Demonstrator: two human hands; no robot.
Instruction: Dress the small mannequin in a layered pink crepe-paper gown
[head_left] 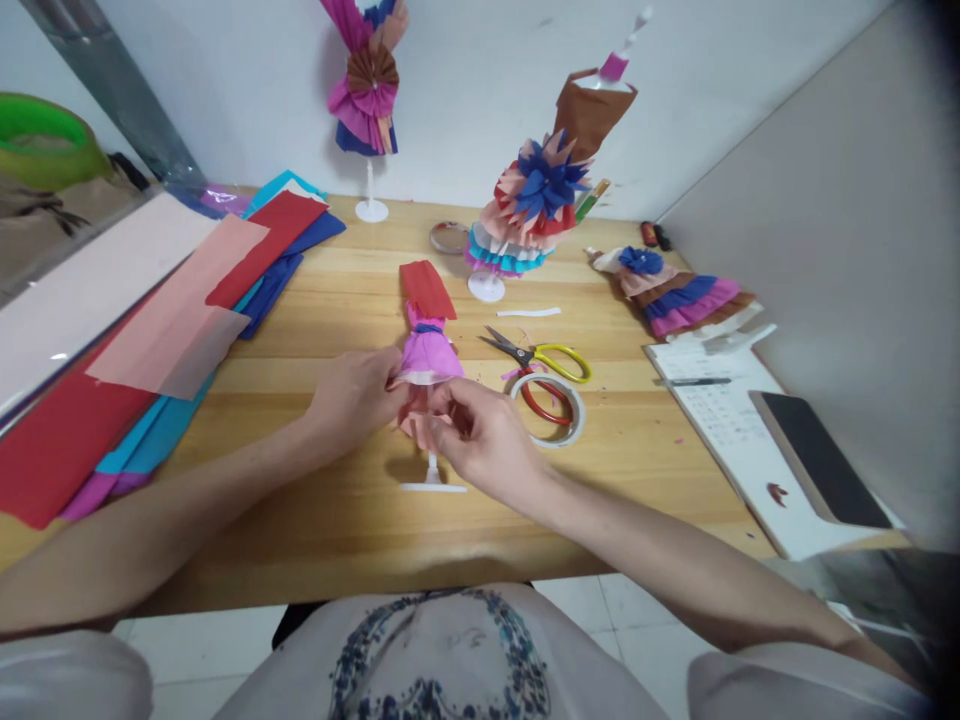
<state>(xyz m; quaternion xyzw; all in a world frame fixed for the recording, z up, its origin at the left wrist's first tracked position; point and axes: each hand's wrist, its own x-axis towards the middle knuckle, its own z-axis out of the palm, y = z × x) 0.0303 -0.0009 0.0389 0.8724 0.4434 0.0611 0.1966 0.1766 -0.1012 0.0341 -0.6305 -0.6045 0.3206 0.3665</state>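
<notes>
Right hand: you pinched the paper dress hem, fingers closed
Left hand: pinched the opposite side, steadying it
Stand: base faced you, keeping the hem reachable

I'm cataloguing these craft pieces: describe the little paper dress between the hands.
The paper dress is crepe-like paper on a white stand: red bodice, blue waistband, magenta skirt with a white hem, a pale pink layer beneath. It seems to lie on the wooden table, bodice pointing away, flat base nearest the person. The left hand pinches the skirt's edge; the right hand grips the pale layer.
</notes>
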